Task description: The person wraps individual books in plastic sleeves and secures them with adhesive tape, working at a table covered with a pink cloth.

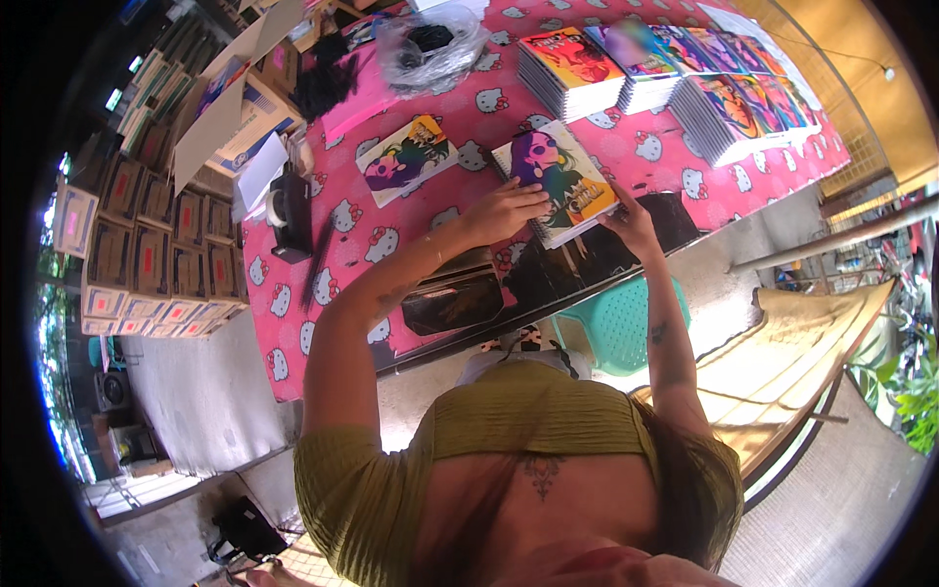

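In front of me a spiral-bound notebook [562, 186] with a purple, green and yellow cartoon cover lies tilted near the table's front edge. My left hand [509, 210] rests on its left side, fingers stretched out across the cover. At the lower right corner, my right hand [631, 227] grips the notebook's edge between thumb and fingers. A cover or thin book [406, 161] with similar art lies flat to the left, apart from both hands.
Stacked notebooks [572, 78] fill the table's far right on a pink patterned cloth [367, 245]. A tape dispenser [290, 210] stands at the left, with a plastic-wrapped coil [430, 44] at the back. Cartons [161, 230] rise beyond; a green plastic stool [621, 328] sits below the edge.
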